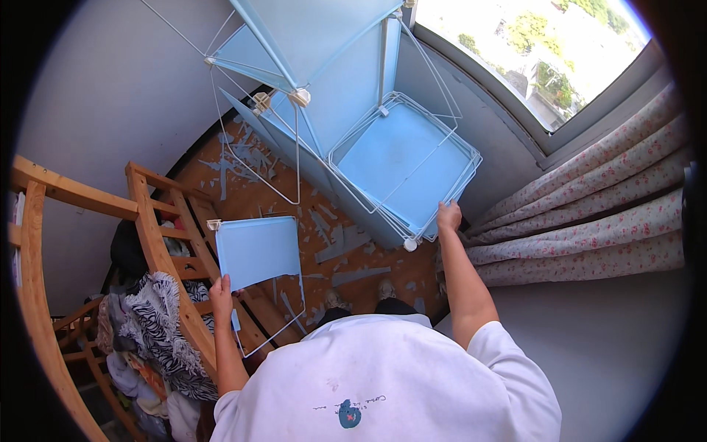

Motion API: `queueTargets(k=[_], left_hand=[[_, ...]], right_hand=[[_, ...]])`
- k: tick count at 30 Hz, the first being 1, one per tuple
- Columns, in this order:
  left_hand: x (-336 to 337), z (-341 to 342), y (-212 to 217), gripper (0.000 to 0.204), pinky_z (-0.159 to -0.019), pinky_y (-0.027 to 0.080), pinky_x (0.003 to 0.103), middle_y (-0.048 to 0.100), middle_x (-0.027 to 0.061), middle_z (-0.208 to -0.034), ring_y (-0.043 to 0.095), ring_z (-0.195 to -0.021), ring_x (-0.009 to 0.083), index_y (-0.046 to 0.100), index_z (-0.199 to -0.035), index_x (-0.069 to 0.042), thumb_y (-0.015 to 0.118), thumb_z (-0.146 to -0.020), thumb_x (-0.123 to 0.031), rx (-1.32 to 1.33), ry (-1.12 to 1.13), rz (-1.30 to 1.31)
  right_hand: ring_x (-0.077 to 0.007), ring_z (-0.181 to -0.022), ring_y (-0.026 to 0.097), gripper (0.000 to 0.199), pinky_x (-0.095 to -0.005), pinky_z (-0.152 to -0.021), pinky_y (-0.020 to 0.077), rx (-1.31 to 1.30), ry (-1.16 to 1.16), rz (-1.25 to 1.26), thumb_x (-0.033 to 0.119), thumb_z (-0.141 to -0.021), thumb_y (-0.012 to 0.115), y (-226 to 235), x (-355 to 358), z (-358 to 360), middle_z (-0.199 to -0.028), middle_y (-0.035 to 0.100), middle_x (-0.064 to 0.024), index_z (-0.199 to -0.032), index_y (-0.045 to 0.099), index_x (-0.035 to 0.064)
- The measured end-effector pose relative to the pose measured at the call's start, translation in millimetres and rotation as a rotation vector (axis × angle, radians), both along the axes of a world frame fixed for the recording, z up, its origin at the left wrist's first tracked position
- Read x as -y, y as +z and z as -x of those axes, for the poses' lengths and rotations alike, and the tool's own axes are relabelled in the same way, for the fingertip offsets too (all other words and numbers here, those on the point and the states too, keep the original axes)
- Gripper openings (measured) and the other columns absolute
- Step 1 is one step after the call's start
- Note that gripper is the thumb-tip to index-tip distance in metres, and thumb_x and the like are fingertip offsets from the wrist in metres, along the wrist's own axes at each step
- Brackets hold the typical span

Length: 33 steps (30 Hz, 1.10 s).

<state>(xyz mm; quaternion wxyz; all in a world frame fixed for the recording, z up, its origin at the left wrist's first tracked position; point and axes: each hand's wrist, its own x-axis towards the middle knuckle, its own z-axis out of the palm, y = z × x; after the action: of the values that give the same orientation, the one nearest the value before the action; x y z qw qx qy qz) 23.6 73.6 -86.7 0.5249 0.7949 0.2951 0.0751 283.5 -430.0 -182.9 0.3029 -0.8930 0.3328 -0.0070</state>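
Panel (258, 250) — blue, wire-framed — extends rightward from the gripping left hand (222, 297).

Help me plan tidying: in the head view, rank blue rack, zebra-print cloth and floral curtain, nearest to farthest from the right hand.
1. Blue rack: up-left, held by the right hand.
2. Floral curtain: to that hand's right.
3. Zebra-print cloth: far left, past the left hand.

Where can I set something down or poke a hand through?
Bare room: the light-blue square panel, ringed and crossed by white wire frames at the right hand. A hand might fit between the light-blue sheet at the left hand and the white wire below. Crowded: the brown wooden floor, strewn with grey flakes.
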Motion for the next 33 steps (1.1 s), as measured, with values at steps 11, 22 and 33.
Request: queueTargets(k=[11,22,33], left_hand=[[2,3,34,0.038,-0.054,0.042,0.023,0.058,0.0050,-0.065,0.052,-0.056,0.0098,0.056,-0.087,0.002,0.041,-0.094,-0.032,0.125,0.073,0.041],[-40,63,62,0.038,-0.056,0.042,0.024,0.059,0.0034,-0.073,0.053,-0.061,0.0118,0.058,-0.092,0.001,0.044,-0.093,-0.035,0.220,0.393,0.095],[-68,100,61,0.036,-0.053,0.049,0.029,0.058,0.0064,-0.070,0.054,-0.056,0.0157,0.055,-0.092,0.001,0.044,-0.092,-0.033,0.579,0.444,0.440]], right_hand=[[-0.0383,-0.092,0.054,0.039,-0.0427,-0.079,0.0456,0.066,0.219,0.164,0.021,-0.072,0.069,-9,6,2,-0.102,0.052,-0.0231,-0.098,0.052,-0.0027],[-0.0257,-0.083,0.059,0.030,-0.0326,-0.071,0.0473,0.538,0.352,0.003,0.015,-0.083,0.056,23,-10,65,-0.097,0.059,-0.0161,-0.109,0.055,-0.0008],[-0.0207,-0.098,0.057,0.041,-0.0302,-0.083,0.0456,0.068,1.066,-0.720,0.021,-0.088,0.055,83,-238,130,-0.108,0.059,-0.0155,-0.122,0.047,-0.0001]])
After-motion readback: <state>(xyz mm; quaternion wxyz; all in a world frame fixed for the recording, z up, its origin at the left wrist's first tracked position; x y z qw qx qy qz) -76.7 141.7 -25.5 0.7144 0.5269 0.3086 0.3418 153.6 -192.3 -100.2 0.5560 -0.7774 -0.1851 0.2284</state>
